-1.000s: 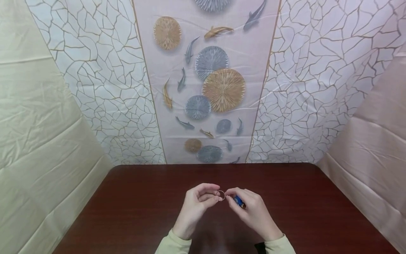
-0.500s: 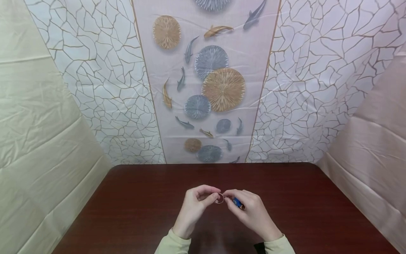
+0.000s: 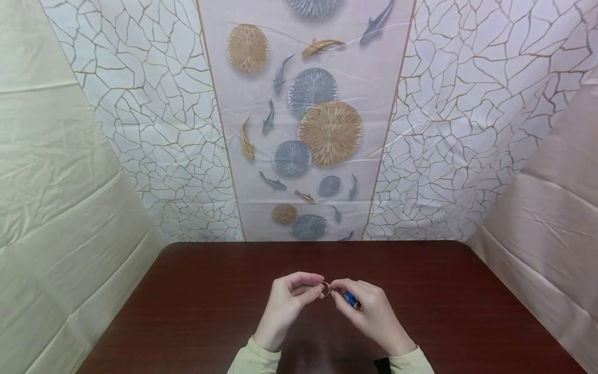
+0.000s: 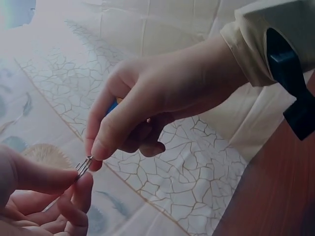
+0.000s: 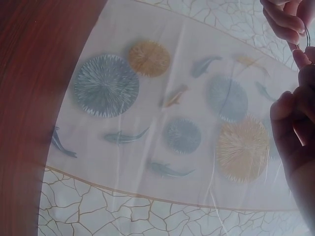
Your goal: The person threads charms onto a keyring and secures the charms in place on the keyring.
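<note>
A thin metal split ring (image 3: 329, 289) stands between my two hands above the table. My left hand (image 3: 287, 306) pinches its left side between thumb and fingers. On the other side my right hand (image 3: 374, 309) pinches right at the ring's edge with thumb and index fingertips. Inside the right hand's curl sits a small blue object (image 3: 349, 298), mostly hidden by the fingers. The left wrist view shows the ring's coils (image 4: 82, 168) slightly spread at the fingertips. In the right wrist view, the ring (image 5: 307, 37) is partly cut off at the edge.
Below the hands lies a dark red-brown table (image 3: 210, 291). Behind it hangs a patterned cloth (image 3: 303, 156) with fish and round motifs, and plain cream cloths (image 3: 56, 218) flank the sides. A black strap (image 4: 285, 64) shows at the right sleeve.
The left thumb has shifted up onto the ring, and the ring dipped, then rose slightly. My right fingertips have moved a little left, with the blue object still in that hand.
</note>
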Demonstrator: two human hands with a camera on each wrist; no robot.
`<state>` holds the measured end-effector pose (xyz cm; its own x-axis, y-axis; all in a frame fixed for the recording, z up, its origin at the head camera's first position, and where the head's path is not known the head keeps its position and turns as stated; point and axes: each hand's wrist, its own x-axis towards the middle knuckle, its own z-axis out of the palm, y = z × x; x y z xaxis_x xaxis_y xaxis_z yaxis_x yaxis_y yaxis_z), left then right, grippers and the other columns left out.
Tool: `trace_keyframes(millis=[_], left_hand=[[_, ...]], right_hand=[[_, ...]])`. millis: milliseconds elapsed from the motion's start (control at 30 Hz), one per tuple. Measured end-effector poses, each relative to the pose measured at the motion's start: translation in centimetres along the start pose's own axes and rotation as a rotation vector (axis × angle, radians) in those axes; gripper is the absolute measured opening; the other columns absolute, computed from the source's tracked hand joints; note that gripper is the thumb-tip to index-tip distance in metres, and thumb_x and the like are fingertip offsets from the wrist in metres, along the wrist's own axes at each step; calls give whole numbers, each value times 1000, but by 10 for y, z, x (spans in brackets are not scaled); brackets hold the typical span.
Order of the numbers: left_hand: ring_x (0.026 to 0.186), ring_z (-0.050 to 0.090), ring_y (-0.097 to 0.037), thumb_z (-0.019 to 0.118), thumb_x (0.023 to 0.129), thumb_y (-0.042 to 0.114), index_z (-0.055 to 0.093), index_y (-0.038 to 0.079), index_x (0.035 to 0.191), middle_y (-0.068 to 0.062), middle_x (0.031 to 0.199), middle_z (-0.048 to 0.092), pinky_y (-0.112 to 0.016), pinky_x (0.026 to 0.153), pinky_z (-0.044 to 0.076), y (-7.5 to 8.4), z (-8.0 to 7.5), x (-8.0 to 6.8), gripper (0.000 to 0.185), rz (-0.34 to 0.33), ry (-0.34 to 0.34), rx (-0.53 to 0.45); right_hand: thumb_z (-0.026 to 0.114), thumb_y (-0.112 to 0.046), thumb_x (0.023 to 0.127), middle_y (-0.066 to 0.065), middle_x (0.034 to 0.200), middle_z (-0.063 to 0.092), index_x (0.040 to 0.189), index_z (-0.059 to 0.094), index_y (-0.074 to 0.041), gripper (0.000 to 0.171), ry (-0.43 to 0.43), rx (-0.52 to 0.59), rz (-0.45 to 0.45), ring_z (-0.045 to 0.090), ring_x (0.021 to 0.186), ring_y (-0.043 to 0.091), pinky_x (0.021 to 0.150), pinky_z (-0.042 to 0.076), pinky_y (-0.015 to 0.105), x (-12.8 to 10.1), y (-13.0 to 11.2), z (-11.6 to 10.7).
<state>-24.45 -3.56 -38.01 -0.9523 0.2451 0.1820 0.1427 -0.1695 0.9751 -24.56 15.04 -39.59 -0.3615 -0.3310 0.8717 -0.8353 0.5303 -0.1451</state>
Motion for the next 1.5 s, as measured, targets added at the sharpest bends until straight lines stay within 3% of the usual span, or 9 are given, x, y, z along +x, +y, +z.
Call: trace_keyframes(millis=[200,400,700,1000,1233,1500], left_hand=[[79,69,-6,68,87,2,67,-11,107,-29,102,70,-23,80,57,0,1,0,25,15,14,22],[78,68,-5,68,87,2,68,-11,105,-30,101,70,-23,79,58,0,1,0,23,24,9,43],[77,68,-6,67,86,0,71,-9,101,-28,97,71,-23,77,57,-1,1,0,17,37,-24,110],[75,67,-4,68,86,0,69,-8,101,-29,96,70,-24,76,57,-2,1,0,18,53,-37,137],[74,65,-5,74,82,5,69,-7,102,-26,95,70,-19,70,53,0,1,0,24,30,-35,150],[76,67,-3,70,84,3,73,-5,98,-26,96,71,-18,73,53,0,-1,0,16,81,-70,221]], right_hand=[[77,2,72,-6,77,68,92,68,-15,28,-11,5,0,56,64,2,59,44,11,0,-1,1],[69,-15,89,-6,76,67,91,68,-14,2,-15,37,2,55,63,1,58,43,10,-1,-1,1],[61,-23,96,-9,76,68,90,68,-15,13,-68,66,50,55,63,0,61,44,10,0,-2,-1],[67,-16,91,-10,78,69,90,69,-16,2,-81,72,72,55,64,0,62,45,10,0,-2,-3],[75,5,73,-10,74,66,89,68,-18,29,-39,62,62,53,63,-1,60,43,10,1,-2,-2],[76,0,75,-13,74,66,88,68,-21,26,-85,52,132,51,63,-4,59,41,8,-1,-3,-3]])
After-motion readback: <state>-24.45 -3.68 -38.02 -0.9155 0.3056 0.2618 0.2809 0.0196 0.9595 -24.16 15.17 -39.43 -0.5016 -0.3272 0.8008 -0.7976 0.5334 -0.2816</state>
